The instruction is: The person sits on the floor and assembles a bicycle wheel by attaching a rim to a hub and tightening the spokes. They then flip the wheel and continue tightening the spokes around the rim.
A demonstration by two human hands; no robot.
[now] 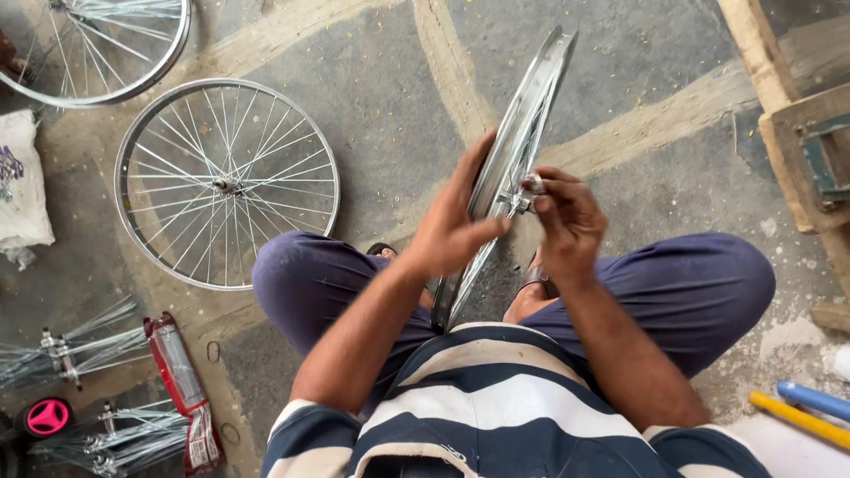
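— What is the left hand [449, 232] doing?
— Its fingers are spread flat on the shiny round metal bicycle wheel [505, 173], which stands on edge between the knees.
— And the right hand [567, 221]?
— Its fingertips are pinched together on the small silver hub [529, 186] in the middle.

Rough grey concrete floor [372, 115] crossed by pale sandy seams, lit by even daylight; wooden frame pieces [797, 133] lie at the right edge, a white bag [19, 190] at left.
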